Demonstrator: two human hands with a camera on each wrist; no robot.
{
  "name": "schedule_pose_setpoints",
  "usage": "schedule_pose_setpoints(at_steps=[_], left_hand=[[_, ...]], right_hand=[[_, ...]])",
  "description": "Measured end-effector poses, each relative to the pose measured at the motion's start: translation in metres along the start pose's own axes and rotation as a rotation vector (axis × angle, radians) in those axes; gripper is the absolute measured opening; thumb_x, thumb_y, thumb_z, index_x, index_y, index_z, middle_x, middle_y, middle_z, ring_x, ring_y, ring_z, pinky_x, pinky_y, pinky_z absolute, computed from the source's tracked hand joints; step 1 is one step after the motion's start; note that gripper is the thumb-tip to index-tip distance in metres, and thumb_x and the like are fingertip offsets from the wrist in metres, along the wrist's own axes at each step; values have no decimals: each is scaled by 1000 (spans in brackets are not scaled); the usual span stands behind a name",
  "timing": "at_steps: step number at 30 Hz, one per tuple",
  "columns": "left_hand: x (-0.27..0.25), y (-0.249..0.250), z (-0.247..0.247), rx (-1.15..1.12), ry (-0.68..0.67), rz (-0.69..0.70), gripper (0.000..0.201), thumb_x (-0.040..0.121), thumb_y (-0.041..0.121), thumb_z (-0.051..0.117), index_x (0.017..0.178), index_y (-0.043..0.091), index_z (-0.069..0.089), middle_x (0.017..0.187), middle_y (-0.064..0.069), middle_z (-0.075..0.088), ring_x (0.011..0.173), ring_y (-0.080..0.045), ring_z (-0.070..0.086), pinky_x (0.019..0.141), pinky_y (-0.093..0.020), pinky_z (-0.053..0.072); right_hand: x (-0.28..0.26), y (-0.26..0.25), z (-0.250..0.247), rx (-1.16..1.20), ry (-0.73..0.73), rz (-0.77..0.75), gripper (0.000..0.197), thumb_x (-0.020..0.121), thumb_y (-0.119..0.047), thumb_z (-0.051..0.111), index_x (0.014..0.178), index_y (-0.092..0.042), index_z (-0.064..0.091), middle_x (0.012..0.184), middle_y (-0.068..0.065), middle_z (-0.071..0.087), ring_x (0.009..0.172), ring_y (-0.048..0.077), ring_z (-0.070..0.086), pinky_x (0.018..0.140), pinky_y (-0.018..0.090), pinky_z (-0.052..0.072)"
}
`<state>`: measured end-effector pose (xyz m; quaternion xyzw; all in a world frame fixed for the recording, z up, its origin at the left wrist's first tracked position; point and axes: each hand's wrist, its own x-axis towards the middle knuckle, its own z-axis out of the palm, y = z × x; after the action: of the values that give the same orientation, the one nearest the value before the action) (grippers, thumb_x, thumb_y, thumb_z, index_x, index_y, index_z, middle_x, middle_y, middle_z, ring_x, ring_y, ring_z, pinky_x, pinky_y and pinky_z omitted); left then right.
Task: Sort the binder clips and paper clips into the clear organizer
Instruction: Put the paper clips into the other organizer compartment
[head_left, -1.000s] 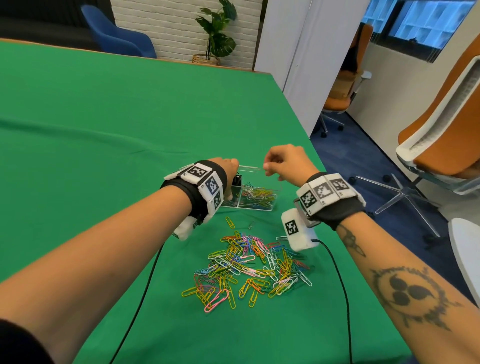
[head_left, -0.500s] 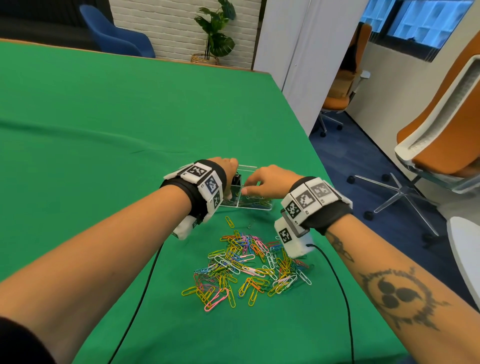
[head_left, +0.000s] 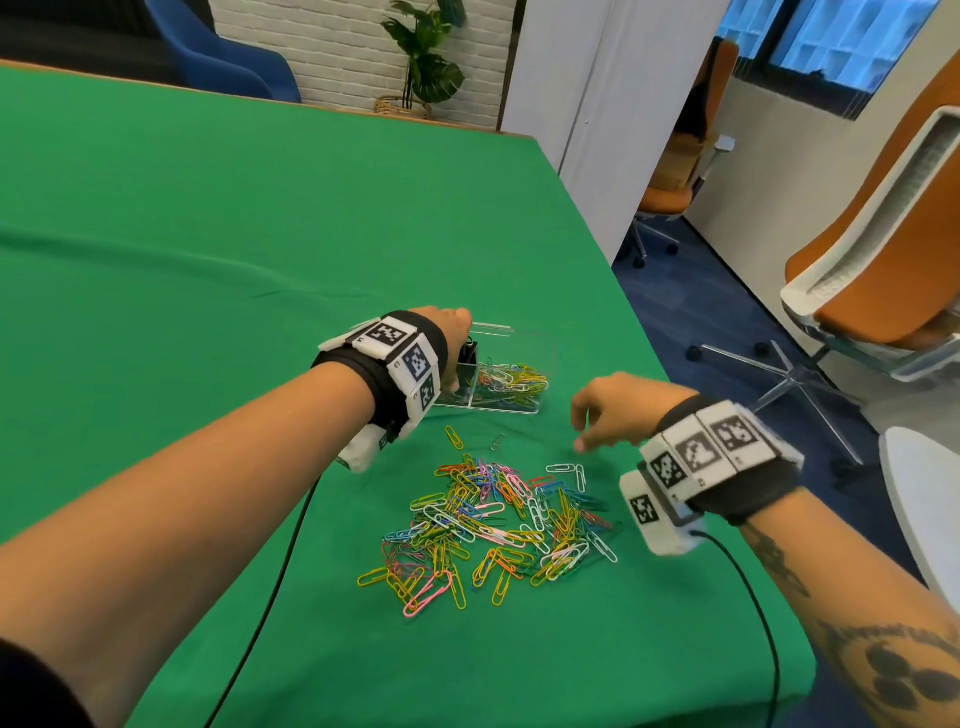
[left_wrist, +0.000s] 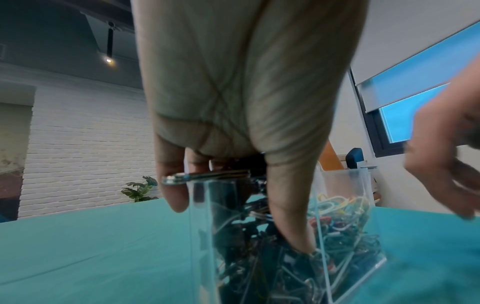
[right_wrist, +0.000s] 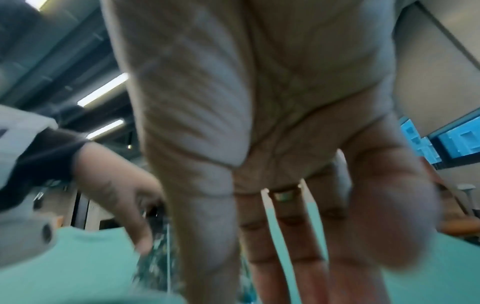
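While the left hand (head_left: 451, 332) rests on the clear organizer (head_left: 511, 410) at about 12 o'clock from the loose pile, its fingers reach down over the near-left wall; the left wrist view shows the thumb (left_wrist: 288, 207) inside the left compartment among the black binder clips (left_wrist: 233, 222) and another finger outside the wall, so the wall is pinched between them. Black binder clips fill that left compartment, one standing above the rim beside the left hand. Coloured paper clips (head_left: 511, 382) lie heaped in the right compartment. On the green surface (head_left: 208, 249) the loose paper clips (head_left: 498, 525) form a spread pile at 6 o'clock from the organizer, with one yellow clip (head_left: 453, 436) and one small grey clip (head_left: 497, 442) lying apart between pile and organizer. The right hand (head_left: 618, 413) hovers above the surface at about 4 o'clock from the organizer and 1 o'clock from the pile, fingers loosely spread and pointing down, holding nothing; the right wrist view, blurred, shows the fingers (right_wrist: 298, 246) straight and parted. Black cables (head_left: 270, 597) trail from both wrist units toward 6 o'clock
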<state>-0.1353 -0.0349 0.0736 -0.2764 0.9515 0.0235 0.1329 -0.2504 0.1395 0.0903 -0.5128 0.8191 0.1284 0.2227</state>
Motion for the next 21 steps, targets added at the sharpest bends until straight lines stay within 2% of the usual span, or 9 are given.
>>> schedule_pose_setpoints(at_steps=[3,4,7,9,11,13,15,19,21], left_hand=[[-1,0,-1,-1,-3,1,66,75,31,75,122,2,38,122,-15,56,108,-32,58,91,-39,49],[-1,0,-1,1,-5,0,67,75,31,75,123,2,38,123,-15,56,109,-32,57,91,-39,48],[-1,1,-2,2,-13,-3,69,76,31,74,125,1,37,125,-15,55,111,-33,57,92,-39,48],[-1,1,-2,0,-13,-6,69,76,31,75,125,2,37,125,-15,55,110,-32,57,92,-39,48],[-1,1,-2,0,-5,-9,69,74,31,76,124,3,38,124,-15,56,109,-32,58,90,-39,49],[-1,0,-2,-1,-1,-11,69,73,31,77,123,2,38,123,-16,56,110,-32,58,89,-39,49],[-1,0,-2,5,-1,-10,70,73,31,77,124,2,38,124,-17,56,110,-32,58,90,-39,49],[-1,2,-2,7,-11,-18,70,74,31,76,125,2,38,125,-16,55,111,-33,57,92,-40,49],[-1,2,-3,8,-9,-20,70,74,31,77,124,2,38,124,-17,56,110,-33,58,91,-40,49]], right_hand=[[-4,-3,32,-5,-107,42,64,80,-50,62,126,-10,44,123,11,56,92,22,55,73,25,45],[-4,-6,40,27,-106,43,70,80,-54,60,128,-9,40,127,12,53,98,24,55,70,26,46],[-6,-16,51,212,-82,5,78,76,-59,62,128,-8,37,98,3,52,76,15,53,40,12,42],[-12,-23,52,308,-86,-60,83,71,-53,70,131,-9,34,89,-4,48,65,7,47,38,4,40],[-18,-28,58,255,-98,-140,92,64,-46,79,135,-12,30,112,5,50,87,14,55,70,15,51],[-23,-32,68,120,-78,-192,98,58,-41,84,135,-14,29,127,9,42,113,24,50,96,30,44],[-26,-33,72,87,-51,-221,94,57,-35,85,132,-13,32,127,9,42,114,26,49,96,33,43],[-28,-31,71,35,5,-275,58,72,-36,74,119,-15,46,116,8,56,95,20,51,81,31,43],[-28,-32,72,-44,52,-305,43,81,-37,65,116,-18,49,114,6,57,101,23,55,79,31,43]])
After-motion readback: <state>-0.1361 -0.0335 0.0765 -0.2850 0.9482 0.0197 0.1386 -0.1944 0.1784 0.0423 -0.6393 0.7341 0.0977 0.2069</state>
